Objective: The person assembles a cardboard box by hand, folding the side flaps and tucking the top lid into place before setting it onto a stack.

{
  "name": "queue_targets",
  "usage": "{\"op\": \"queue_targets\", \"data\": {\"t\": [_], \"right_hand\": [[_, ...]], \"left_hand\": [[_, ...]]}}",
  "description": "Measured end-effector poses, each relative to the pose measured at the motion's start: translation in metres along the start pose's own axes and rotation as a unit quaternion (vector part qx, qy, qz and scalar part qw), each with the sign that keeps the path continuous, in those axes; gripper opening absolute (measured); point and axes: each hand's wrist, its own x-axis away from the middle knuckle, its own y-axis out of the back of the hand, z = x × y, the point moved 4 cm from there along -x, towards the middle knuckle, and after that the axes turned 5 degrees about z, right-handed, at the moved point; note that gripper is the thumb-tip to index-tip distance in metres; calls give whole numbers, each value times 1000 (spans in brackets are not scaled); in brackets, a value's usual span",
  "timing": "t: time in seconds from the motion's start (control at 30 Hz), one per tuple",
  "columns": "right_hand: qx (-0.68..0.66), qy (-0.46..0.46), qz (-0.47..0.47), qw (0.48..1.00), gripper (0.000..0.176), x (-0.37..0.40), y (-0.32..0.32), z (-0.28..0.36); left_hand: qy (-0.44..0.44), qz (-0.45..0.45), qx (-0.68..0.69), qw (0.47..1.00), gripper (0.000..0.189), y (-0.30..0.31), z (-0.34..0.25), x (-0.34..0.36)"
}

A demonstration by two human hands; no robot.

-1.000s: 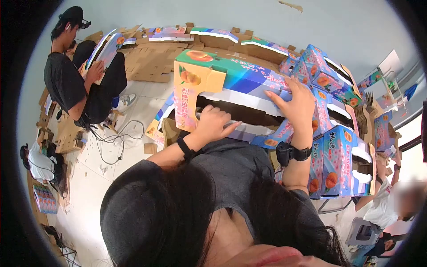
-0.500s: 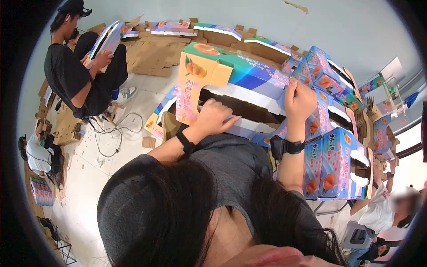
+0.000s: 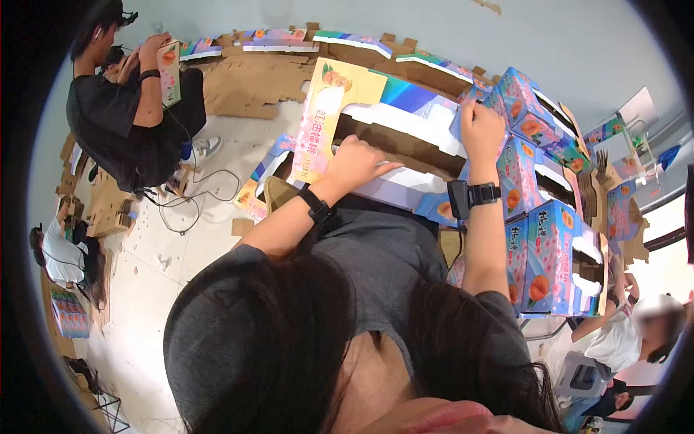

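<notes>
While a co-worker [image 3: 108,119] at far left now holds a carton [image 3: 169,76] with its narrow end turned into view, the left hand [image 3: 356,163] keeps its fingers curled over the near edge of the box [image 3: 412,95], thumb stretched along the white flap [image 3: 426,181]. The box lies between both hands, just beyond the grey shirt [image 3: 383,253]; it has tipped so that less green shows and the slot [image 3: 397,148] gapes wider, which I judge makes its inside easier to reach. At the right end, the right hand [image 3: 483,134], spread a second ago, is balled loosely, thumb uppermost; I cannot tell whether it pinches cardboard.

As for lettering, the carton's dark characters are too small to read. On the end panel [image 3: 318,137], below a pictured peach [image 3: 337,79], 虹油蟠桃 runs downward; a pale patch covers what stands above. Further right, the stacked boxes [image 3: 541,264] carry dark brushwork seemingly starting with 桃; the smaller red print is illegible.
</notes>
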Motion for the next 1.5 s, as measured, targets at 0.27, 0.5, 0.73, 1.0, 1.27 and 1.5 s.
{"op": "queue_targets", "data": {"t": [0.27, 0.5, 0.73, 1.0, 1.27, 1.5], "right_hand": [[-82, 200, 102, 971, 20, 35, 16, 22], [-98, 243, 199, 944, 29, 62, 39, 19], [-115, 248, 238, 932, 34, 69, 67, 50], [-88, 207, 188, 956, 34, 87, 79, 63], [-65, 122, 62, 989, 31, 101, 91, 37], [-104, 54, -22, 993, 30, 101, 94, 24]], "left_hand": [[18, 63, 88, 994, 57, -9, 40, -29], [-25, 90, 134, 987, 57, -25, 51, -42], [-50, 79, 119, 988, 52, -15, 43, -23], [-60, 1, 134, 989, 26, 17, 25, -2], [-85, -234, 157, 956, 36, 82, -5, 21], [4, -357, 226, 906, 96, 60, 4, 45]]}}
